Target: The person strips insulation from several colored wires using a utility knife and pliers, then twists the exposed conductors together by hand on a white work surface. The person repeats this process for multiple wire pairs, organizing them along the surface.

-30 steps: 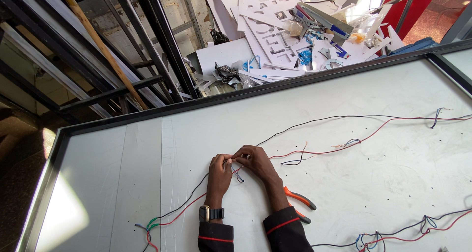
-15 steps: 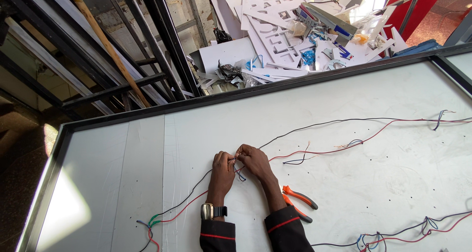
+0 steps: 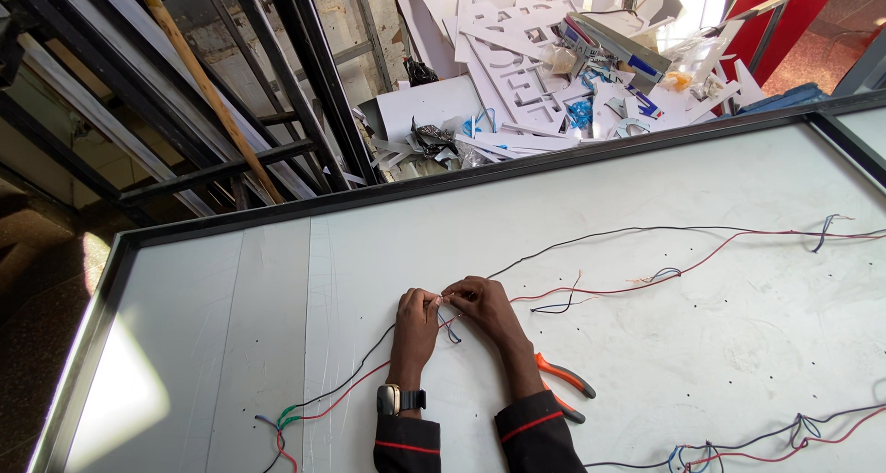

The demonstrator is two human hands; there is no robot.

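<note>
Left hand [image 3: 417, 318]: fingertips pinched on the red-and-black wire [image 3: 591, 293] join.
Right hand [image 3: 482, 304]: pinching the same join — fingertips meeting the left's.
Pliers [image 3: 563, 387]: orange-handled, beside the right wrist, on the white panel [image 3: 517, 215].

White cut-out sign sheets [image 3: 517, 76] lie heaped beyond the panel [image 3: 646, 187].

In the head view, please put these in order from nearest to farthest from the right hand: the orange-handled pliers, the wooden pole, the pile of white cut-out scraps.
Measured from the right hand:
1. Orange-handled pliers, on the white panel just beside the right forearm.
2. Pile of white cut-out scraps, beyond the panel's far edge.
3. Wooden pole, leaning among the black frames at far left.
</note>
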